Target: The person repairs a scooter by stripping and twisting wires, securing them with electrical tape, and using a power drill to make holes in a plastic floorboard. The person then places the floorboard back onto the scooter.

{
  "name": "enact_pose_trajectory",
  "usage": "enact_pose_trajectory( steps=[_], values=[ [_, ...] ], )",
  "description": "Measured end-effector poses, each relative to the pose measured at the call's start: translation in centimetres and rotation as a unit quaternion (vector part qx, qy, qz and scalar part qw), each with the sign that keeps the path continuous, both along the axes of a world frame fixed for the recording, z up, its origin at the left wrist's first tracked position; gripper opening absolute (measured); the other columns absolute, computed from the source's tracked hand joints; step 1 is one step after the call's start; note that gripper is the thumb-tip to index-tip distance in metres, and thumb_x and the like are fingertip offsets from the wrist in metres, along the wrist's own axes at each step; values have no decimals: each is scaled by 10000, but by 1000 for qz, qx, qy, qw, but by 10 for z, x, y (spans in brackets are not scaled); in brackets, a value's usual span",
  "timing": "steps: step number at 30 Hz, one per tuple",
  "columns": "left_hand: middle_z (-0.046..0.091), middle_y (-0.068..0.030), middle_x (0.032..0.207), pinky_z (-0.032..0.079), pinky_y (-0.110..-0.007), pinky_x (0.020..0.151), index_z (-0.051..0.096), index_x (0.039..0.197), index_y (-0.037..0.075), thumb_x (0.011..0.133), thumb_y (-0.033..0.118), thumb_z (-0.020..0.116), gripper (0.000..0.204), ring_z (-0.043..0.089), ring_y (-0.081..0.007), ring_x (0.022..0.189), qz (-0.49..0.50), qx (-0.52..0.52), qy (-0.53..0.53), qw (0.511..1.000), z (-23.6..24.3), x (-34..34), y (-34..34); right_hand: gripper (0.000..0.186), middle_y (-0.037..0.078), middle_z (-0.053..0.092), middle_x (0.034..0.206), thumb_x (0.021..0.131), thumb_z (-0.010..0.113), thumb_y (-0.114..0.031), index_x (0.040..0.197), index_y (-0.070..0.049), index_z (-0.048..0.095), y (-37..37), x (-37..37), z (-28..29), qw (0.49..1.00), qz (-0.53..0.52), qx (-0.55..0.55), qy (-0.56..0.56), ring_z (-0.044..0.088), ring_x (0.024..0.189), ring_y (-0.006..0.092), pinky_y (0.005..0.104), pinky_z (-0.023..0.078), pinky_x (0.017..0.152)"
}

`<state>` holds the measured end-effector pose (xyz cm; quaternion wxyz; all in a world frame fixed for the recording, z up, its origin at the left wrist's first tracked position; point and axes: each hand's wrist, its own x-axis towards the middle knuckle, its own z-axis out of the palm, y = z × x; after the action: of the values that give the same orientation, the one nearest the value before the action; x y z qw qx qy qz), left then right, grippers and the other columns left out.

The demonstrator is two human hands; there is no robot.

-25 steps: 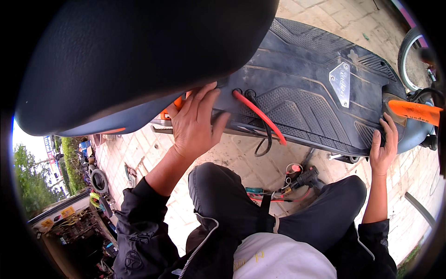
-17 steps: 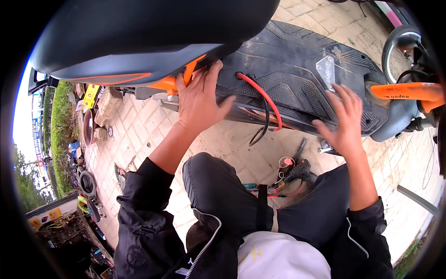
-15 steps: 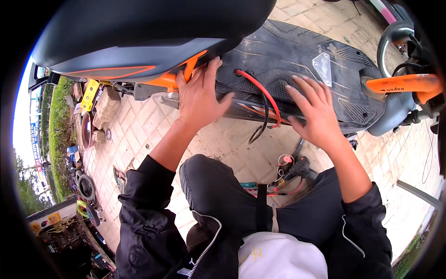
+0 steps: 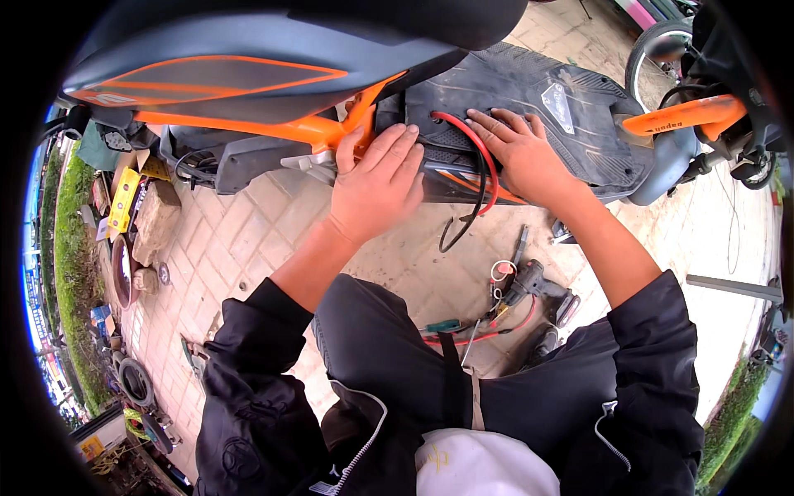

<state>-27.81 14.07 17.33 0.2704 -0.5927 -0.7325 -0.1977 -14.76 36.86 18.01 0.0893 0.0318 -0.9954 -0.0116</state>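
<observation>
left hand (image 4: 376, 186) flat, fingers spread, on scooter footboard (image 4: 529, 99) edge | right hand (image 4: 521, 153) fingers spread beside red cable (image 4: 480, 153) (black cable alongside)

Left grip (image 4: 376, 182), right grip (image 4: 521, 153) flat, open-fingered

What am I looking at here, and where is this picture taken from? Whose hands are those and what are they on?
The picture comes from a wide fisheye camera worn on a person's head, looking down, so straight edges bend near the rim. The person crouches on paving beside a black and orange electric scooter. Their left hand lies flat at the edge of the black ribbed footboard. Their right hand rests on the footboard, fingers beside a red cable and a black cable hanging from it. Neither hand grips anything. A power drill and small hand tools lie on the paving.
</observation>
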Motion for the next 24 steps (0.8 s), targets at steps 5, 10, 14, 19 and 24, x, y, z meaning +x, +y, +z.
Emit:
enact_pose_trajectory(
  steps=[5,10,14,19,24],
  values=[
    [610,-56,1241,361,-375,933,660,1060,64,737,210,667,354,563,-202,1017,11,3,5,1000,-2,-3,4,561,57,440,1450,839,595,-149,1383,-96,469,-1,-2,7,999,13,43,-9,438,1279,287,558,350,1007],
    [612,-55,1243,374,-374,848,665,1077,70,724,238,658,391,544,-194,930,62,-10,5,998,-3,-3,11,544,66,433,1442,847,600,-181,1372,-101,480,-4,-4,-3,998,7,54,11,422,1294,307,571,328,1038],
    [614,-45,1244,370,-359,798,672,1070,75,716,235,659,390,535,-175,887,78,-2,24,997,-5,-2,12,546,83,411,1458,863,583,-200,1385,-98,460,4,-7,-5,997,5,74,7,404,1312,326,586,312,1053],
    [632,-17,1223,375,-341,782,688,1047,95,707,222,672,363,545,-170,838,99,5,-1,995,-5,-1,13,515,141,441,1435,866,560,-184,1359,-54,480,12,-17,10,991,69,112,-5,439,1295,344,597,348,1022],
    [652,-2,1186,384,-317,750,702,1010,106,689,178,676,330,548,-165,810,117,15,19,993,-10,-2,12,473,184,513,1354,834,570,-180,1264,15,551,16,-20,17,984,136,105,47,484,1253,343,565,392,983]
  ],
)
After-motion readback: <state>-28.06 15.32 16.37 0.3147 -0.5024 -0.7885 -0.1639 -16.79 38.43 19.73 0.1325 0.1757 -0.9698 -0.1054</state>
